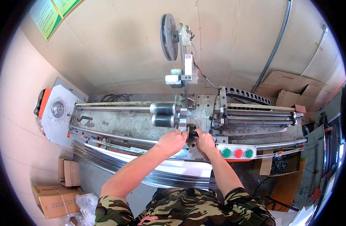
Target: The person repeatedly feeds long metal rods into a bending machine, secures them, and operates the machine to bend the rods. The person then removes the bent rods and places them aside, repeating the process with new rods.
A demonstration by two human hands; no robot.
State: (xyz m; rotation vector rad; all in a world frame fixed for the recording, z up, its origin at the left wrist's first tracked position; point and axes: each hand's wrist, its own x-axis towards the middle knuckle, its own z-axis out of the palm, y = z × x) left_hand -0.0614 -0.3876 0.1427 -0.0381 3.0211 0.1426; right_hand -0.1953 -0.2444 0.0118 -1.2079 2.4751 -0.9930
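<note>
Both forearms reach up to the middle of a long machine (131, 122). My left hand (173, 142) is closed, its fingertips pressed against the lower end of an upright metal block (182, 119). Whatever those fingers pinch is hidden. Just to its right, my right hand (205, 143) is curled around a short black knob (195, 134), which sticks out toward the left hand. Two dark cylinders with shiny clear surfaces, an upper one (162, 109) and a lower one (163, 121), sit left of the block.
A button box (237, 151) with two green buttons and a red one adjoins my right wrist. Thin metal rods (105, 162) lie in a bundle along the near side. A grey reel (169, 37) stands above the machine; cardboard boxes (56, 199) are at lower left.
</note>
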